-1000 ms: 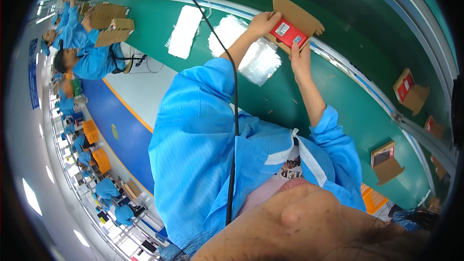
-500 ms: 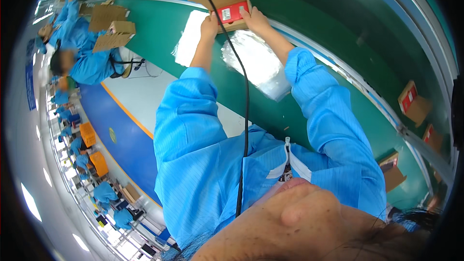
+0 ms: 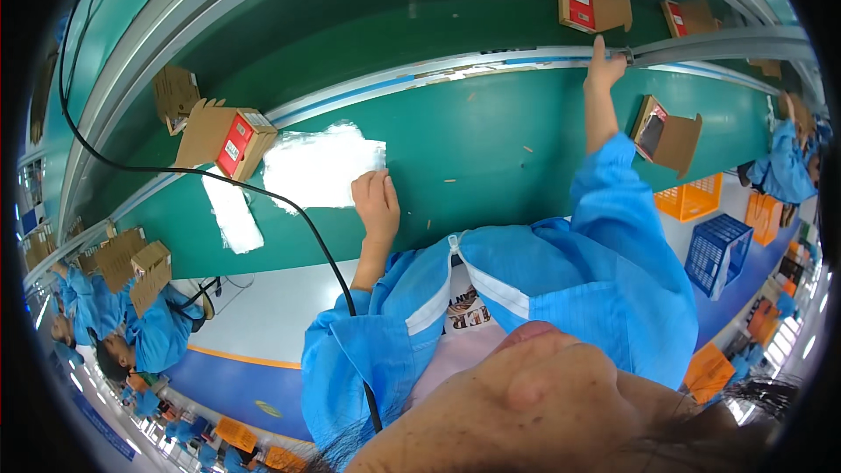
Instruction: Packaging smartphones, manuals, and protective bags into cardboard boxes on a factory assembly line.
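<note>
My left hand (image 3: pixel 377 203) rests at the right edge of a stack of shiny clear plastic bags (image 3: pixel 307 166) on the green table. Its fingers are loosely bent, with nothing visible in them. My right hand (image 3: pixel 604 70) reaches far over to the right, across the rail beside the metal post. Its fingers are stretched out, just below an open cardboard box (image 3: pixel 578 0) with a red pack inside, apparently not gripping it. Another open cardboard box (image 3: pixel 241 144) with a red pack stands left of the bags.
A narrower plastic stack (image 3: pixel 232 215) lies at the left. An open box (image 3: pixel 653 130) sits at the table's right, with another box (image 3: pixel 674 17) beyond the rail. A metal post (image 3: pixel 718 45) crosses there. A black cable (image 3: pixel 210 172) hangs across the view. Co-workers sit at the left.
Both hands have let go of the box with the red pack, which now stands at the left. My right hand has moved far right; my left has come back to the bags. The view has turned right.
</note>
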`<state>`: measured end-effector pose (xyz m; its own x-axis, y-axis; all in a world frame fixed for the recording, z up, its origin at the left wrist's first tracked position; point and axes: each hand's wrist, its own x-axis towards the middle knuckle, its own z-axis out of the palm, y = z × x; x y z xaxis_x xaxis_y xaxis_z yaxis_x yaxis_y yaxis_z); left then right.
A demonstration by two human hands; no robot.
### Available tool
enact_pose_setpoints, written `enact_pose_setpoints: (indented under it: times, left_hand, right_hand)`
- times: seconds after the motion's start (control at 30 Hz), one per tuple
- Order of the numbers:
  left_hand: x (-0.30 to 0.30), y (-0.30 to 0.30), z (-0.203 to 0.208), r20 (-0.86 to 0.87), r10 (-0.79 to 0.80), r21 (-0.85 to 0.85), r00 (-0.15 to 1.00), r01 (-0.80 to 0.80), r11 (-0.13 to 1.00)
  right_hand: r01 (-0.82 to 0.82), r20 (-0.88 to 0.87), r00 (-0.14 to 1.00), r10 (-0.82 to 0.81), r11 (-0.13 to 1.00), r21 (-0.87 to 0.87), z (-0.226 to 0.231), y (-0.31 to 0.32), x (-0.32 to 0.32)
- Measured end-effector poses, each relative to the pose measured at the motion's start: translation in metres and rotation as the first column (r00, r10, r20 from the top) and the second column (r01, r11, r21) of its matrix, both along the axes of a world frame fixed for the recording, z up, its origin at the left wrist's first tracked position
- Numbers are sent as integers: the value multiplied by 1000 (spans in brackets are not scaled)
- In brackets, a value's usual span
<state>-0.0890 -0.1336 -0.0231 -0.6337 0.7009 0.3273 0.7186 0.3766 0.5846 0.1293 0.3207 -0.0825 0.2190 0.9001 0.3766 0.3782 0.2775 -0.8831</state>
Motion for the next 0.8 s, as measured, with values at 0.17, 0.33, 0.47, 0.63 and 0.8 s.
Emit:
enact_pose_setpoints:
  times: [0.17, 0.33, 0.47, 0.63, 0.8]
  left_hand:
    - [5, 20, -7, -48, -125, -39, 991, 123, 992]
    - [2, -4, -9, -92, 49, -96, 995, -58, 994]
    - [-3, -8, -14, -151, 73, -148, 986, -96, 984]
    - [-13, -10, -29, -193, 26, -251, 981, -75, 965]
    - [-19, -11, -36, -193, -47, -301, 980, -14, 954]
  right_hand:
    - [238, 685, 728, -35, 950, -204, -25, 92, 17]
    - [-442, 608, 729, 315, 895, 67, 50, -43, -27]
    - [-722, 917, 320, 236, 688, 75, 73, -146, -15]
    - [-788, 963, 145, 228, 615, -27, 82, -207, -7]
    - [-614, 606, 600, 522, 786, -69, 77, -181, 23]
